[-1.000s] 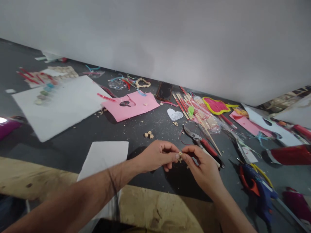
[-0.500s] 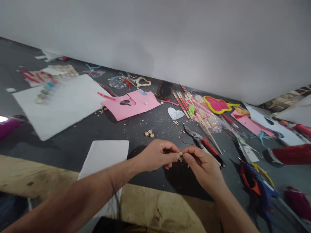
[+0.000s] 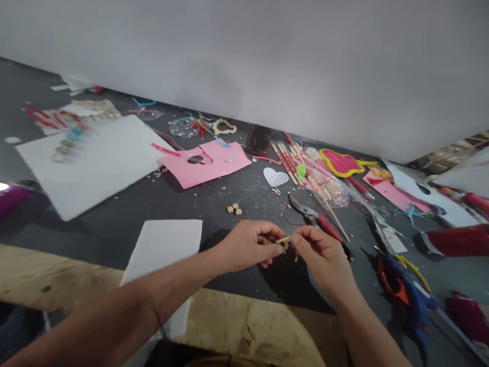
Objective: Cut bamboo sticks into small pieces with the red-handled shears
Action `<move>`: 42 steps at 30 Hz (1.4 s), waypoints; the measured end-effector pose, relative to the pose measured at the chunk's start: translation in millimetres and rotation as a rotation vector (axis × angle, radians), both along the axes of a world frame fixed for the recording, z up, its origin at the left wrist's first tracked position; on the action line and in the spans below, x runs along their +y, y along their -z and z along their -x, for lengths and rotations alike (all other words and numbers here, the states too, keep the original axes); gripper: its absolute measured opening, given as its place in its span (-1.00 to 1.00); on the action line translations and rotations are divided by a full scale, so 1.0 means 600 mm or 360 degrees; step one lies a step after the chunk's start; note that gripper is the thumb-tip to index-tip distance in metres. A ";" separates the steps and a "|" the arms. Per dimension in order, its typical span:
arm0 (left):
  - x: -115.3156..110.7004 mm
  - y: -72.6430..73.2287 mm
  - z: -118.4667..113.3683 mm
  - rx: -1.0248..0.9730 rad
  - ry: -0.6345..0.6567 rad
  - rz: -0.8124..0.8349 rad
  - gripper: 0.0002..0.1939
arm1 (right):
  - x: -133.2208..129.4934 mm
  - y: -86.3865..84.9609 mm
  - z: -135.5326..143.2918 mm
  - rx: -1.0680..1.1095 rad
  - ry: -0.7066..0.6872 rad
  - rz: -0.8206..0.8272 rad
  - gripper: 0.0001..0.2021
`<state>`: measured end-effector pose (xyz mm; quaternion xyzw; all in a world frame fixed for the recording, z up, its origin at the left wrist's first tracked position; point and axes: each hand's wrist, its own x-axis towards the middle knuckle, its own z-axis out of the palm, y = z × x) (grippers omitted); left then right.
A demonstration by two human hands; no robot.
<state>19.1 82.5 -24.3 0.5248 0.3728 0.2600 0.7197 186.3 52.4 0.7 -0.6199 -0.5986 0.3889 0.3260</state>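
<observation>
Over the near edge of the dark table, my left hand [image 3: 255, 244] and my right hand [image 3: 321, 255] meet fingertip to fingertip. Between them is a short, pale wooden stick [image 3: 283, 239], its right end pinched by my right thumb and forefinger. My left thumb and fingers are closed on a small wooden piece [image 3: 284, 246] just below the stick, partly hidden by the fingertips. Another tiny wooden bit shows under my right fingers. Beyond my left hand lie several small wooden flower-like clusters [image 3: 234, 209]. Red-handled pruning shears [image 3: 319, 219] rest behind my right hand.
White sheets [image 3: 164, 239] lie at left, pink cut paper [image 3: 217, 165] behind. A phone [image 3: 260, 139], a paper heart [image 3: 275, 177] and wrapped chopsticks [image 3: 313, 176] sit farther back. A blue glue gun [image 3: 412, 295] stands at right. A wall closes off the back.
The wooden stick now shows lengthwise between my fingertips, where only a small bit showed before. My right hand has shifted slightly right, and the gap between the hands has widened a little.
</observation>
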 end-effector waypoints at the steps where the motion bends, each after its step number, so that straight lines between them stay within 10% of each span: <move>1: 0.000 -0.001 0.000 -0.0027 -0.0008 0.0029 -0.75 | 0.001 -0.001 0.000 0.0047 0.0001 0.0023 -0.77; 42: -0.010 -0.001 -0.009 0.0016 -0.0137 -0.0010 -0.85 | -0.001 0.013 0.013 0.0251 0.0017 0.0105 -0.76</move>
